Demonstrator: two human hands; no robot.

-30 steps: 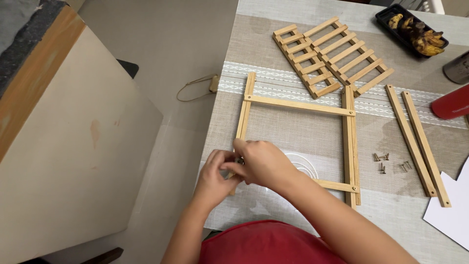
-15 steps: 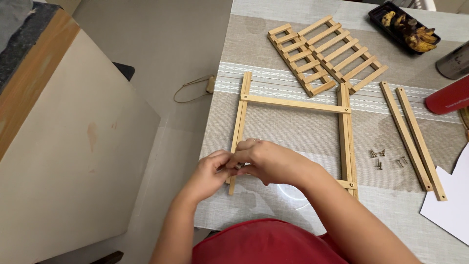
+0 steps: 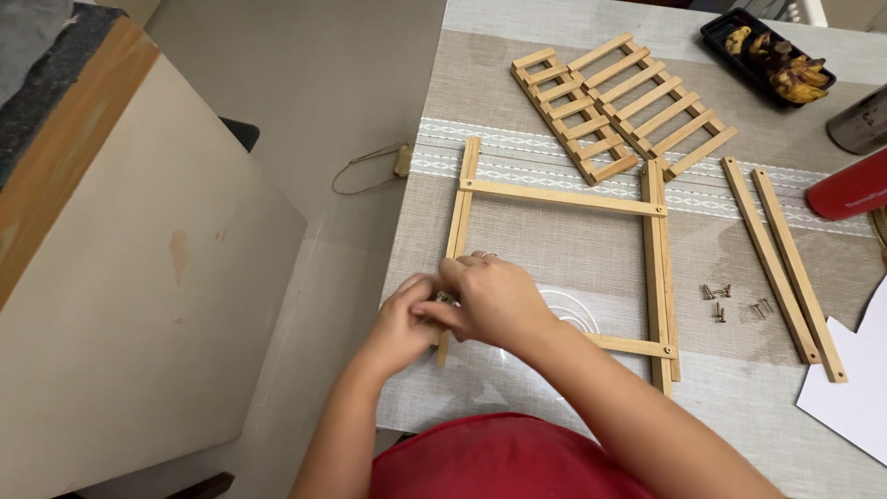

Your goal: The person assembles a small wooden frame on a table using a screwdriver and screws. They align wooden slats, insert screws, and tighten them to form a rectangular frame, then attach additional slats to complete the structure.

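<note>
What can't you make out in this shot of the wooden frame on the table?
- Head view: the wooden frame near-left corner, covered by the right hand and left hand.
- What the fingers pinch: too small.
- Red container and white paper: cut off by the right edge.

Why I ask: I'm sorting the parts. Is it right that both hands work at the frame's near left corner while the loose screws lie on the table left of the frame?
Not quite. Both hands, left hand and right hand, are at the wooden frame's near left corner, but the loose screws lie right of it, as the head view shows.
</note>
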